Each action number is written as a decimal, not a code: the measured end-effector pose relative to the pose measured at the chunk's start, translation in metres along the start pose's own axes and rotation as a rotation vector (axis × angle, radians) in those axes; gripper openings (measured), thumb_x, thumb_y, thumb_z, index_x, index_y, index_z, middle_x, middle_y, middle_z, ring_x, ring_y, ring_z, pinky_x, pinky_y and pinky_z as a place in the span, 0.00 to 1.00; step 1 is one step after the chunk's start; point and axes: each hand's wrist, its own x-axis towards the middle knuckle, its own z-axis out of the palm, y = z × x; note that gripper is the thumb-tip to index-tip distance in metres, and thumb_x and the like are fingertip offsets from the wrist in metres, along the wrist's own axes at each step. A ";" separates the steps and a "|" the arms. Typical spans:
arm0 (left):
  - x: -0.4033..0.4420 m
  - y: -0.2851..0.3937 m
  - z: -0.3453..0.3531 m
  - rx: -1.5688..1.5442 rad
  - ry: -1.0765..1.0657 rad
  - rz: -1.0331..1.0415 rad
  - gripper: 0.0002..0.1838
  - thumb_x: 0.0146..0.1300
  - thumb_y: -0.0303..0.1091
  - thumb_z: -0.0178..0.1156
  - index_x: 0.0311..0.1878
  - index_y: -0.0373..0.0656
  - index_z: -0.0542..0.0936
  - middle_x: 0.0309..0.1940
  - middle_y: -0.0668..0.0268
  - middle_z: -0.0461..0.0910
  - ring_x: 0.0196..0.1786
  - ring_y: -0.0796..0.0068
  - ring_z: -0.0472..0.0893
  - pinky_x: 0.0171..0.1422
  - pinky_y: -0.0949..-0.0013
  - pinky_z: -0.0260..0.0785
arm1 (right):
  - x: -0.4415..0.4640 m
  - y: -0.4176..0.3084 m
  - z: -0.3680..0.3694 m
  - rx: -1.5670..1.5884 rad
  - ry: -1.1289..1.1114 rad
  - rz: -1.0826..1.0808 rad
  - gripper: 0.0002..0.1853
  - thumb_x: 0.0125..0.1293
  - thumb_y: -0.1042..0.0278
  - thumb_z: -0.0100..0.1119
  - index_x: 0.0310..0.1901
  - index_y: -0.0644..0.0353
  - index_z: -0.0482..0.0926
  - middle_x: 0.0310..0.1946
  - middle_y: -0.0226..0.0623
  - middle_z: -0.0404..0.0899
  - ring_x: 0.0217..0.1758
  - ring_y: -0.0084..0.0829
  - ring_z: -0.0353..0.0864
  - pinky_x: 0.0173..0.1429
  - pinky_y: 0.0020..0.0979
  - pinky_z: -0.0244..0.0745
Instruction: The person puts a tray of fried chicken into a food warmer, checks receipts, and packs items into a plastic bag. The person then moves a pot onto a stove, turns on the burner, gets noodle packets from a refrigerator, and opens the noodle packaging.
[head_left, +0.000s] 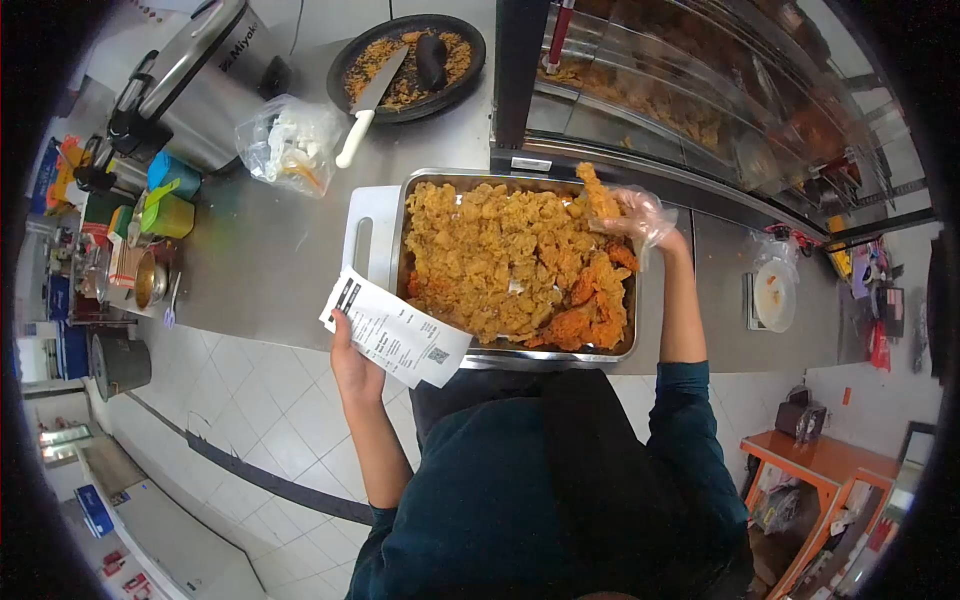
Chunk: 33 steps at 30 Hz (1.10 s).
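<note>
My left hand (357,368) grips a printed paper receipt (400,332), thumb on top, over the front left corner of a metal tray (480,352). Golden fried chicken pieces (490,250) fill most of that tray, and redder coated pieces (590,310) lie at its right front. In a clear plastic glove, my right hand (640,220) is closed around a fried chicken drumstick (596,188) at the tray's back right corner. The drumstick's narrow end points up and away from me. A white cutting board (370,238) shows under the tray's left side.
Behind the tray, a knife (374,98) rests across a dark stone mortar (345,75) with a pestle (431,62). A plastic bag (290,140) and a rice cooker (210,80) stand left. A glass display case (640,110) borders the back right.
</note>
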 end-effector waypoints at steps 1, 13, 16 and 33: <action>0.002 0.000 0.000 -0.005 -0.006 -0.008 0.20 0.62 0.44 0.39 0.48 0.37 0.66 0.42 0.61 0.72 0.44 0.69 0.73 0.47 0.66 0.65 | 0.002 0.003 -0.003 -0.071 -0.005 0.045 0.18 0.50 0.70 0.57 0.44 0.63 0.70 0.37 0.34 0.74 0.41 0.24 0.72 0.45 0.27 0.69; 0.012 -0.002 -0.003 -0.035 -0.002 -0.017 0.19 0.61 0.43 0.40 0.48 0.38 0.66 0.42 0.61 0.72 0.44 0.68 0.73 0.47 0.66 0.65 | 0.018 0.004 0.009 -0.150 0.210 -0.263 0.08 0.49 0.73 0.56 0.33 0.60 0.78 0.33 0.34 0.76 0.34 0.24 0.74 0.38 0.27 0.70; 0.012 -0.003 -0.005 -0.028 0.026 -0.014 0.20 0.61 0.44 0.41 0.47 0.38 0.67 0.42 0.61 0.72 0.44 0.68 0.73 0.47 0.66 0.65 | 0.017 0.004 0.007 -0.320 0.233 -0.280 0.06 0.49 0.71 0.56 0.31 0.59 0.78 0.36 0.36 0.76 0.39 0.30 0.75 0.46 0.31 0.68; 0.011 -0.007 -0.002 -0.036 0.000 -0.042 0.21 0.62 0.44 0.38 0.49 0.37 0.66 0.44 0.61 0.71 0.46 0.67 0.72 0.49 0.65 0.64 | -0.004 -0.044 0.080 1.330 0.365 -0.254 0.14 0.57 0.56 0.46 0.39 0.58 0.68 0.31 0.32 0.69 0.29 0.25 0.68 0.30 0.27 0.68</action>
